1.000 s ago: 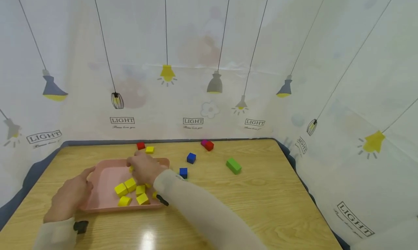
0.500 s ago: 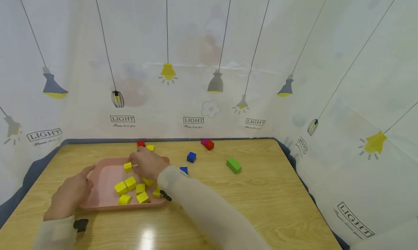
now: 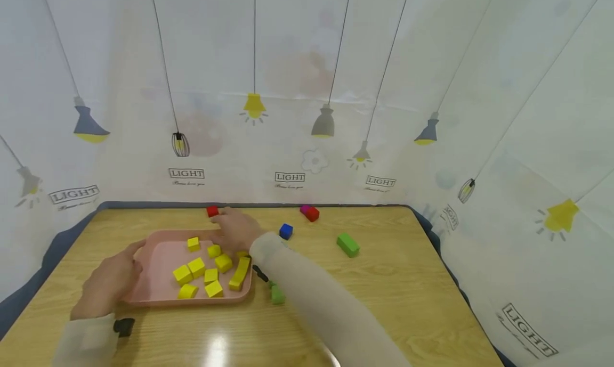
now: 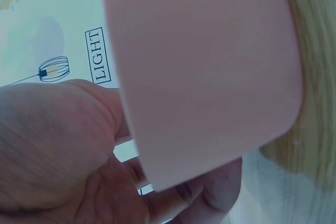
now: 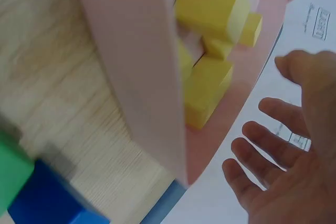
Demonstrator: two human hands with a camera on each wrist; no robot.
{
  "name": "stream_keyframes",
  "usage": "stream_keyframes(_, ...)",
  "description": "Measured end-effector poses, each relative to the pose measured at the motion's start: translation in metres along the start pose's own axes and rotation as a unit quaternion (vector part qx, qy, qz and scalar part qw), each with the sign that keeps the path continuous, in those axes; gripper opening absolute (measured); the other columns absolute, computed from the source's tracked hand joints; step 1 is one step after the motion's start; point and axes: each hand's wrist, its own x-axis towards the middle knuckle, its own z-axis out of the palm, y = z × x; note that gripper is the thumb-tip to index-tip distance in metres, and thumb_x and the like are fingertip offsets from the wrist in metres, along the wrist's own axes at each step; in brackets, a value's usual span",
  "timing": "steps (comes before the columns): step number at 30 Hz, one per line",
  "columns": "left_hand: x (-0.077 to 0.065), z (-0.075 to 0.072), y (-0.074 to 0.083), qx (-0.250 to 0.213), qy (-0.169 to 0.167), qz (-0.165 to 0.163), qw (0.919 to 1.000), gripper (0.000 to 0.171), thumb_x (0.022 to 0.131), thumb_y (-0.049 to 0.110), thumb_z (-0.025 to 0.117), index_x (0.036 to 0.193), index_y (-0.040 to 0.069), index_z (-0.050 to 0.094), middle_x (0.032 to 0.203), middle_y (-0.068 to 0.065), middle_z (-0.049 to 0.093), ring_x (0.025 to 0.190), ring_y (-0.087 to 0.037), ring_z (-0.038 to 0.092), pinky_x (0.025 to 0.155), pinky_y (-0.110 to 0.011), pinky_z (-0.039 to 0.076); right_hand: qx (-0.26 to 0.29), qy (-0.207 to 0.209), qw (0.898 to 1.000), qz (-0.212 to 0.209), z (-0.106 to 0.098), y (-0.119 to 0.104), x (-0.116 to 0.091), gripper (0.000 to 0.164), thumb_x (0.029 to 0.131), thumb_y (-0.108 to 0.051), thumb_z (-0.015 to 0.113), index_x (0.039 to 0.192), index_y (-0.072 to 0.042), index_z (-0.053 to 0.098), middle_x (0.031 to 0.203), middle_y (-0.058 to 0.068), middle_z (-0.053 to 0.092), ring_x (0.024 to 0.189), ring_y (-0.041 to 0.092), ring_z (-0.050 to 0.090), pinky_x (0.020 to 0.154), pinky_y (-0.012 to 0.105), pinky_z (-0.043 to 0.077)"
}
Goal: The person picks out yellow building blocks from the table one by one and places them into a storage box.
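Observation:
A pink tray (image 3: 155, 287) lies on the left of the wooden table, holding several yellow blocks (image 3: 195, 267). My left hand (image 3: 111, 279) grips its left side; in the left wrist view, thumb and fingers lie on either side of the tray wall (image 4: 210, 72). Over the far right rim is my right hand (image 3: 238, 230), fingers spread and holding nothing in the right wrist view. Its fingertips are close to a red block (image 3: 212, 211) behind the tray. The yellow block seen earlier beside that red one is hidden by the hand.
Right of the tray, a blue block (image 3: 286, 231) and a green block (image 3: 348, 245) lie on the table. Touching red (image 3: 313, 214) and purple (image 3: 304, 209) blocks are near the back edge. Another green block (image 3: 277, 295) shows partly beside my right sleeve. A printed sheet stands behind.
My right hand has let go of a yellow block in the tray's far part and moved back and right, past the far rim. My left hand keeps its grip. The head view has shifted slightly.

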Motion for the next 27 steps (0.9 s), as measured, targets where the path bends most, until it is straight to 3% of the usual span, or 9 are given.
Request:
stream_keyframes(6,0.001,-0.001,0.000,-0.007,-0.003,0.004,1.0000,0.066,0.116,0.009,0.049,0.178,-0.001,0.028,0.108,-0.026,0.068,0.078,-0.027,0.061,0.063,-0.039,0.047,-0.032,-0.032,0.999,-0.010,0.004,0.017,0.008,0.068,0.119,-0.066,0.053,0.173,-0.026,0.058,0.176,0.000,0.058,0.160,0.020,0.059,0.135,0.038,0.048)
stream_keyframes(13,-0.001,0.001,0.001,-0.019,-0.001,0.003,0.9998,0.067,0.117,0.010,0.050,0.179,0.000,0.029,0.112,-0.027,0.069,0.078,-0.026,0.061,0.064,-0.039,0.047,-0.026,-0.076,0.997,0.000,0.010,0.027,0.013,0.079,0.118,-0.076,0.040,0.177,-0.026,0.052,0.182,-0.004,0.053,0.171,0.021,0.049,0.141,0.039,0.038)
stream_keyframes(27,0.001,0.001,-0.002,-0.012,-0.001,0.001,0.9999,0.067,0.116,0.010,0.050,0.179,0.000,0.029,0.107,-0.025,0.067,0.077,-0.026,0.060,0.063,-0.038,0.046,0.006,-0.044,0.998,0.035,0.007,0.029,0.005,0.073,0.123,-0.068,0.025,0.175,-0.026,0.056,0.177,0.002,0.057,0.162,0.023,0.056,0.138,0.040,0.044)
